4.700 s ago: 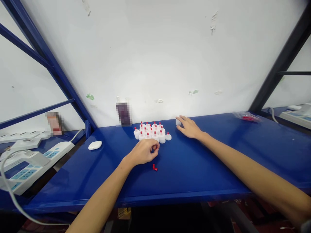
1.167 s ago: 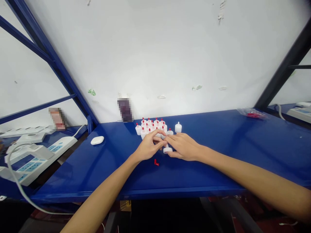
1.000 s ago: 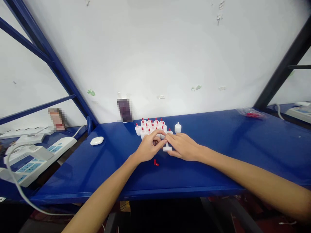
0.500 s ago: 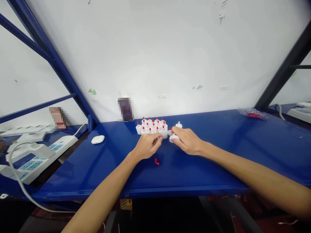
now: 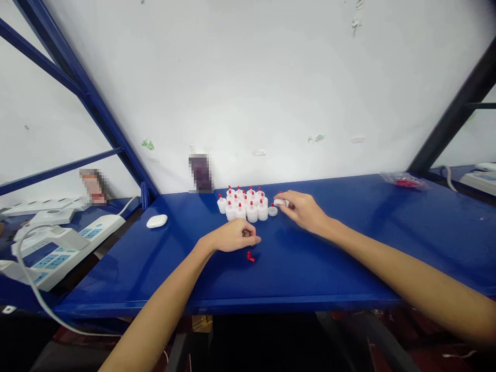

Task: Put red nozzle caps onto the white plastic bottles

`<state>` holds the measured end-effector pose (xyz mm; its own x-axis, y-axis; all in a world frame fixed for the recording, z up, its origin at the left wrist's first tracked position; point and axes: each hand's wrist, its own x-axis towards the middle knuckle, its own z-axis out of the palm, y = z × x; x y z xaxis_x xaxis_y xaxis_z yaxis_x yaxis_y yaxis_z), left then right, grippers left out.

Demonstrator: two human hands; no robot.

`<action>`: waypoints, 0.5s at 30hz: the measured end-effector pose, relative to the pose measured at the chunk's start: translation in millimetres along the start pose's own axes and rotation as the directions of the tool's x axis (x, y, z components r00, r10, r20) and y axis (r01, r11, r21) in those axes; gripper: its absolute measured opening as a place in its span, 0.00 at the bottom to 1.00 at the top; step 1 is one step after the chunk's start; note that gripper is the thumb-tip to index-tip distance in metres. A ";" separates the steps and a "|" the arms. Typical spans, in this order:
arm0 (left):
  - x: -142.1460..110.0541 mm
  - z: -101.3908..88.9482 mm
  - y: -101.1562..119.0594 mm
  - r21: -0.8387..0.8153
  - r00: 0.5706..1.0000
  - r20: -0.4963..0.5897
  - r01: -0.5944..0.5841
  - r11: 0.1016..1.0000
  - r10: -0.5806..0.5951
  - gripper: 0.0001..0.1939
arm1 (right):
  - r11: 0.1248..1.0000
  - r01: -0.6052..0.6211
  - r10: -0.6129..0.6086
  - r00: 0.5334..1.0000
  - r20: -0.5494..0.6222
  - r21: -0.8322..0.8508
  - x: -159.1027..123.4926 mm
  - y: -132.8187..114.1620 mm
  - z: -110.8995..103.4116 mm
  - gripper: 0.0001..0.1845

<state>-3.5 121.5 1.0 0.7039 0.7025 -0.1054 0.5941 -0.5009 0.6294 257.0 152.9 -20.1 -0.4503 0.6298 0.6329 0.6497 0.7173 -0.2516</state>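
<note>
My right hand [image 5: 304, 209] pinches a white screw cap with a spout [image 5: 279, 202], just above the table, between thumb and fingers. A red tip shows at its top edge. Beside it a flat white cap with a red tip [image 5: 273, 211] rests on the table. My left hand [image 5: 234, 235] is curled with the thumb reaching forward, low over the table; its fingers hide whatever may be inside. Just in front of it lie small red tips [image 5: 251, 257]. Beyond my left hand, several white bottle-like caps with red tips [image 5: 251, 212] stand upright in a cluster.
The blue table [image 5: 333, 258] meets a white wall. A white earbud case [image 5: 157, 221] lies at left, and a blurred-out dark object [image 5: 201, 173] leans on the wall. Power strips [image 5: 73, 248] lie beyond the left edge. A plastic bag with red pieces [image 5: 405, 181] is far right.
My right hand has moved away from me with the white cap, towards the flat cap's right side. My left hand has drawn back from the cluster, towards the loose red tips.
</note>
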 end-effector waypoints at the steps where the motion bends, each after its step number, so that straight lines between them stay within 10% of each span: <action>1: -1.2 -2.2 -0.3 -0.045 0.998 0.066 0.022 0.999 -0.019 0.18 | 1.000 -0.002 0.002 1.000 -0.006 -0.006 0.2 -1.9 -0.3 0.16; 15: -10.2 -19.0 -5.9 -0.140 0.977 0.210 0.060 0.988 -0.030 0.13 | 0.973 -0.039 0.109 0.946 0.304 -0.229 -1.9 -12.7 0.0 0.27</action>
<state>-21.6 126.8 12.9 0.7521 0.5949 -0.2838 0.5752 -0.3822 0.7232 249.6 142.6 -18.1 -0.5412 0.7651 0.3488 0.7899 0.6049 -0.1012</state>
